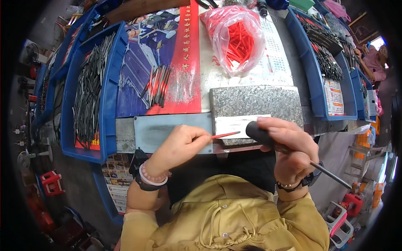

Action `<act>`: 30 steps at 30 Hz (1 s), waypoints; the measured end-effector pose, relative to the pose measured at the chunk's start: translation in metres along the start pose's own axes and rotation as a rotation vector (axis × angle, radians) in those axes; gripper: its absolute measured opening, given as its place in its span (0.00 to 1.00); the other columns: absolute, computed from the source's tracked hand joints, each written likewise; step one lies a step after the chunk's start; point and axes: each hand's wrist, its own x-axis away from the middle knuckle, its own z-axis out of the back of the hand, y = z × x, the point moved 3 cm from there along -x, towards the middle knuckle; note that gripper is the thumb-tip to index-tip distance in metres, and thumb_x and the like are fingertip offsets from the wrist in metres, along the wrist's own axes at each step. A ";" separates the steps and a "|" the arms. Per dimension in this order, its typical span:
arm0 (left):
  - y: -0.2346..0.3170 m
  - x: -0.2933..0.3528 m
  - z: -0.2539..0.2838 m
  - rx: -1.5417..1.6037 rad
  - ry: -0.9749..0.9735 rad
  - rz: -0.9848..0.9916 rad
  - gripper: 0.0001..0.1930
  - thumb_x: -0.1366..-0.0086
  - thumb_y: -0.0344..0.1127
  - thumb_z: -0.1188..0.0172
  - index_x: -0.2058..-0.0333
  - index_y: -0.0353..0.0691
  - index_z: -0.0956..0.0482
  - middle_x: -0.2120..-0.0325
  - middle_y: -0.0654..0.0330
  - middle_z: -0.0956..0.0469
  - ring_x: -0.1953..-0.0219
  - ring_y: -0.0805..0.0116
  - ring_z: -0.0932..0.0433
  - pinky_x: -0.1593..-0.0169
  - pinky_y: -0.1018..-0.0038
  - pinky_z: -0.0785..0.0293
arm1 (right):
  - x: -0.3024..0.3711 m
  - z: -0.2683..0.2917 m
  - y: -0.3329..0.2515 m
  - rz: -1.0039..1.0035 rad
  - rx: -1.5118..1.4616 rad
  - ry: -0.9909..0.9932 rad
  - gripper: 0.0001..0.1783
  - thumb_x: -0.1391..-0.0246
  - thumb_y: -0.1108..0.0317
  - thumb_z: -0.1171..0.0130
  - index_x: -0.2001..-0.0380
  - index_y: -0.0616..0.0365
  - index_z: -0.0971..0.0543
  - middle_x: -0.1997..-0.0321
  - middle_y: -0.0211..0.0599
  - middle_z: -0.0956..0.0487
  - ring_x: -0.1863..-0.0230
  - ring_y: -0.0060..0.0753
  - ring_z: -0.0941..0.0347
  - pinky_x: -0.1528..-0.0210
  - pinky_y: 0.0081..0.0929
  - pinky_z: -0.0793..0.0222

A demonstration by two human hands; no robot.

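My left hand (184, 144) pinches a thin rod (224, 135) with a red sleeve and a dark, narrow tip. The tip points right, over a white sheet (234, 122) at the near edge of a speckled stone block (255, 100). In my right hand (293, 144) is a tool with a thick black cylindrical end (258, 132), close to the rod's tip but apart from it. A slim metal shaft (335, 175) sticks out behind that hand. My fingers hide the tool's middle, so its exact kind cannot be made out.
Dark rods and red-sleeved ones lie in a small pile (158, 85) on a poster. Beyond the block sits a clear bag (236, 37) of red tubes. Blue trays stand left (109, 90) and right (307, 71), holding dark metal pieces. Another person (372, 62) is at the far right.
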 end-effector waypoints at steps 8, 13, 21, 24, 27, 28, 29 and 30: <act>0.019 0.007 0.006 -0.001 0.041 -0.068 0.12 0.30 0.33 0.45 0.61 0.29 0.17 0.81 0.66 0.26 0.78 0.83 0.31 0.74 0.80 0.35 | 0.020 0.014 0.021 -0.327 0.011 -0.033 0.17 0.29 0.63 0.53 0.58 0.65 0.19 0.68 0.40 0.18 0.74 0.24 0.25 0.71 0.21 0.29; 0.041 0.033 -0.005 -0.007 0.250 -0.153 0.11 0.30 0.28 0.46 0.54 0.30 0.19 0.79 0.62 0.21 0.81 0.79 0.26 0.76 0.81 0.30 | 0.049 0.044 0.010 -0.238 -0.029 0.232 0.33 0.28 0.45 0.60 0.59 0.69 0.20 0.58 0.49 0.17 0.71 0.27 0.23 0.70 0.20 0.26; 0.047 -0.004 -0.051 -0.577 0.587 -0.587 0.10 0.43 0.25 0.37 0.61 0.40 0.19 0.71 0.60 0.28 0.65 0.59 0.28 0.59 0.65 0.38 | 0.045 0.044 -0.002 -0.227 0.047 0.202 0.36 0.30 0.41 0.61 0.58 0.69 0.21 0.56 0.55 0.18 0.67 0.31 0.20 0.70 0.21 0.24; 0.038 -0.013 -0.060 -0.664 0.577 -0.603 0.12 0.46 0.25 0.40 0.61 0.41 0.20 0.72 0.62 0.31 0.66 0.61 0.30 0.60 0.66 0.39 | 0.034 0.041 -0.013 0.023 -0.047 0.198 0.36 0.29 0.41 0.61 0.57 0.69 0.22 0.55 0.56 0.18 0.67 0.32 0.20 0.69 0.22 0.24; 0.035 -0.015 -0.061 -0.698 0.561 -0.612 0.11 0.46 0.26 0.39 0.62 0.41 0.20 0.71 0.62 0.30 0.65 0.61 0.29 0.60 0.65 0.39 | 0.020 0.018 0.005 -0.024 0.127 -0.048 0.23 0.32 0.51 0.49 0.61 0.64 0.21 0.64 0.53 0.18 0.72 0.45 0.19 0.71 0.31 0.23; 0.034 -0.015 -0.060 -0.696 0.558 -0.612 0.10 0.46 0.26 0.39 0.63 0.41 0.20 0.71 0.62 0.30 0.65 0.60 0.29 0.59 0.65 0.38 | 0.017 0.004 0.021 -0.157 0.341 -0.283 0.18 0.33 0.55 0.45 0.61 0.62 0.21 0.68 0.50 0.19 0.72 0.49 0.19 0.71 0.34 0.24; 0.034 -0.014 -0.058 -0.692 0.558 -0.624 0.09 0.46 0.26 0.38 0.64 0.42 0.20 0.71 0.62 0.30 0.65 0.60 0.29 0.59 0.65 0.38 | 0.017 0.004 0.024 -0.174 0.284 -0.223 0.16 0.34 0.57 0.44 0.62 0.61 0.21 0.69 0.48 0.20 0.71 0.50 0.20 0.71 0.35 0.25; 0.034 -0.016 -0.053 -0.673 0.581 -0.622 0.08 0.46 0.27 0.37 0.65 0.42 0.21 0.71 0.62 0.30 0.65 0.60 0.29 0.59 0.65 0.38 | 0.016 0.004 0.030 -0.220 0.233 -0.186 0.14 0.34 0.59 0.43 0.62 0.60 0.21 0.70 0.47 0.20 0.70 0.51 0.20 0.71 0.35 0.25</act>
